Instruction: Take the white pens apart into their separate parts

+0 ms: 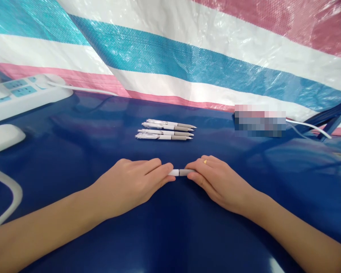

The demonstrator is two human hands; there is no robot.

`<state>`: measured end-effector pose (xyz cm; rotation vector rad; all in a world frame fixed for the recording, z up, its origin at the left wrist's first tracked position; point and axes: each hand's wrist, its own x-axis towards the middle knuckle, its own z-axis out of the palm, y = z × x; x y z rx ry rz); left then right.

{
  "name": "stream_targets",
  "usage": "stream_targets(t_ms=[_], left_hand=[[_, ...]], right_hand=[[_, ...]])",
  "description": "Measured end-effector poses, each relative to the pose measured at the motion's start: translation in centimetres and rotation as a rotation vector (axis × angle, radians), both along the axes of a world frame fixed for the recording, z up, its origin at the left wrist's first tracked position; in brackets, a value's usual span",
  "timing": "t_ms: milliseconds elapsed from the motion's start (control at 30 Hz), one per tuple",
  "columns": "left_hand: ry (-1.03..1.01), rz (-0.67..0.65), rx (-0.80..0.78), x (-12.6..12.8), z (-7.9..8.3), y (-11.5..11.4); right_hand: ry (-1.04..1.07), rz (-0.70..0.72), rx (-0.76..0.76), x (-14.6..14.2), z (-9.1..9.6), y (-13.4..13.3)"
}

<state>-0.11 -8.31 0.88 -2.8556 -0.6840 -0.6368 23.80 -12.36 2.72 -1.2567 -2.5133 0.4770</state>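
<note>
The near stretch of the table (176, 235) is glossy dark blue, with a forearm reaching in over it from 8 o'clock and another from 4 o'clock. The two hands meet over one pen, the middle of the dial here, which lies level along the line from 9 to 3. At 9 o'clock the left hand (139, 182) grips the pen's (183, 173) white barrel between thumb and fingers; at 3 o'clock the right hand (218, 182), wearing a gold ring (205, 161), pinches the grey grip section. A thin dark seam shows between white and grey, while both ends of the pen are hidden in the hands. Out at 9 o'clock a thick white cable (17, 191) curves across the table, and just beyond it sits a rounded white object (5, 138). Between 11 and 12, four more pens (165, 137) lie side by side, grey grips and points toward 3. At 2 o'clock a pixelated patch (258, 123) hides something, a white cord (309, 124) running off its right side. A white power strip (53, 94) lies at 10 o'clock. Farthest off, at 12, hangs a striped plastic sheet (170, 45).
</note>
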Motion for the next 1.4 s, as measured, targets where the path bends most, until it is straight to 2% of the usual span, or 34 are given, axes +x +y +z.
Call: stream_targets(t_ms=[267, 533, 733, 1133, 1400], left_hand=[[0.034, -0.012, -0.117, 0.11, 0.00, -0.19], [0.013, 0.041, -0.086, -0.17, 0.02, 0.42], [-0.002, 0.031, -0.050, -0.32, 0.02, 0.61], [0.001, 0.016, -0.091, -0.46, -0.14, 0.59], [0.008, 0.014, -0.155, -0.53, 0.06, 0.70]], right_hand=[[-0.005, 0.009, 0.088, -0.16, -0.12, -0.15], [0.053, -0.081, -0.022, -0.08, -0.12, -0.05], [0.105, -0.100, -0.035, -0.05, -0.35, 0.01], [0.015, -0.153, -0.030, -0.25, -0.24, -0.03], [0.081, -0.196, -0.027, -0.05, -0.11, -0.14]])
